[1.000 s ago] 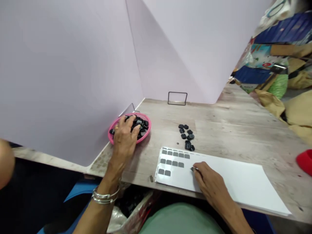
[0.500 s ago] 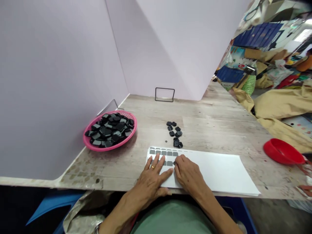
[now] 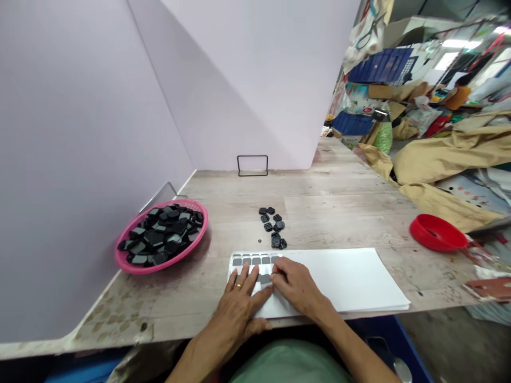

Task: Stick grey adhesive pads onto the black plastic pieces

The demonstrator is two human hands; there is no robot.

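Observation:
My left hand [image 3: 238, 306] lies flat with fingers spread on the left part of a white sticker sheet [image 3: 351, 276], holding it down. A ring is on one finger. Rows of grey rounded-square stickers [image 3: 255, 261] run along the sheet's upper left. My right hand [image 3: 297, 287] is closed, thumb and forefinger pinched at a grey sticker [image 3: 264, 279] beside the left fingertips. The fingers partly cover that sticker, so how far it is lifted is hidden. Just beyond the sheet, several small black plastic pieces [image 3: 276, 225] lie loosely on the table.
A pink basket [image 3: 205, 221] heaped with black pieces stands at the left by the partition [image 3: 239, 96]. A black wire bracket [image 3: 253, 156] stands at the partition's foot. At the right are a red bowl [image 3: 437, 234] and a brownish-red object [image 3: 489, 288] near the table edge.
The view has shifted, so the table scene sits further left and mostly lower. My right fingers have moved slightly closer to my left hand over the stickers. My left hand stays on the sheet.

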